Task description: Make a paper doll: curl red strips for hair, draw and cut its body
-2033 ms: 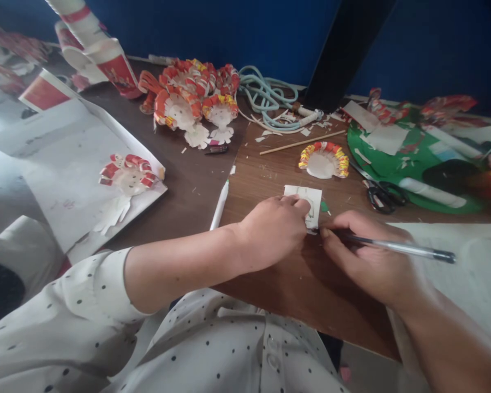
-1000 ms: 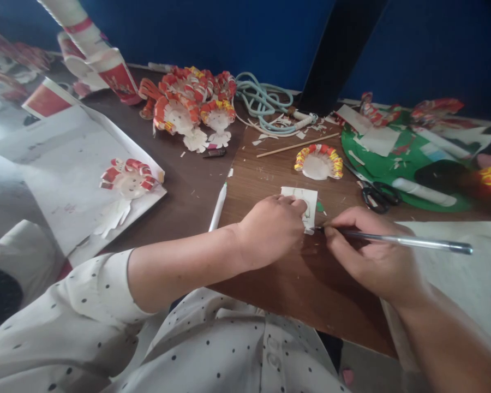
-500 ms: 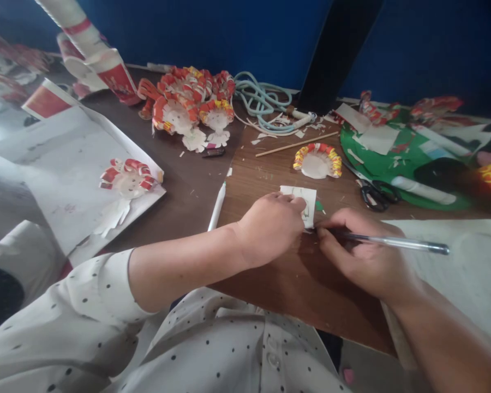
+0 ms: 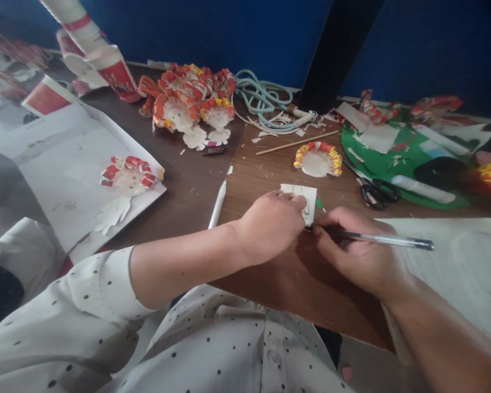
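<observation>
A small piece of white paper [image 4: 310, 192] with pen lines on it lies on the brown tabletop [image 4: 278, 295]. Curled fingers of my left hand [image 4: 268, 229] press down on it and hide its lower left part. My right hand [image 4: 362, 256] grips a clear pen with a black end [image 4: 399, 239], its tip down by the paper's lower right corner. Just beyond the paper sits a paper face [image 4: 316, 164] with a curled red and yellow rim. A green scrap [image 4: 319, 204] is beside the paper.
Black-handled scissors [image 4: 374, 194] rest by a green sheet [image 4: 347, 142] with scraps. A thin wooden stick [image 4: 297, 142], a blue cord [image 4: 262, 98] and a pile of paper faces [image 4: 180, 112] are at the back. Left are a white marker [image 4: 217, 206], a white box [image 4: 77, 158] and paper cups [image 4: 117, 71].
My right hand has shifted slightly left with the pen, whose rear end swings a little left. My left hand stays on the paper.
</observation>
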Motion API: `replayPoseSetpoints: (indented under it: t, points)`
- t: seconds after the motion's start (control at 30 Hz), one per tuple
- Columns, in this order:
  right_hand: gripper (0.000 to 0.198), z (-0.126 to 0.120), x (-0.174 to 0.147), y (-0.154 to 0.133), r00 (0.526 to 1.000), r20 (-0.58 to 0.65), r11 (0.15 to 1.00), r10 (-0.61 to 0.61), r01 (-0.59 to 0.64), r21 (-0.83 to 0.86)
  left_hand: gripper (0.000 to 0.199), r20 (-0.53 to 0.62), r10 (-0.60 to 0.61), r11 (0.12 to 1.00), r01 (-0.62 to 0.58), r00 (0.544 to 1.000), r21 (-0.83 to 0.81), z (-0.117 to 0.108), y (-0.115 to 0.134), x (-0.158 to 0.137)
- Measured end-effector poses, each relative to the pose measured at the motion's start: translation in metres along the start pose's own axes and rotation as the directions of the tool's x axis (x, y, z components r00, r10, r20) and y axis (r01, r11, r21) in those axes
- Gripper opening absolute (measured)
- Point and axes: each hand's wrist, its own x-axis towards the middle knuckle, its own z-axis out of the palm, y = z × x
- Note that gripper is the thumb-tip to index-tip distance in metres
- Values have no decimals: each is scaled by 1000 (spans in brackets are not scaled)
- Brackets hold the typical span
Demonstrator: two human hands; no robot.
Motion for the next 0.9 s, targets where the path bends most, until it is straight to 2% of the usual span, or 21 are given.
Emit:
replayPoseSetpoints:
  t: [0.3, 0.57, 0.67, 0.77, 0.9]
  points:
    - [9, 1, 1, -1, 1000, -1, 1000, -8, 8, 1, 19, -22, 10, 1000, -10, 1000, 13, 2, -1, -1]
    - [9, 0, 2, -7, 996, -20, 995, -83, 82, -51, 19, -27, 27, 1000, -27, 999, -3, 2, -2, 0]
    - [5, -6, 0, -3, 991, -93, 995, -92, 89, -36, 22, -41, 24, 1000, -23, 999, 10, 3, -2, 0]
    - [5, -11, -1, 2, 982, -181, 999, -46, 40, -36, 24, -59, 21, 999, -19, 998, 26, 4, -2, -1]
    - [12, -9, 1, 4, 986, -157, 991, -61, 42, -125, 22, -69, 27, 999, -26, 997, 26, 5, -1, -1]
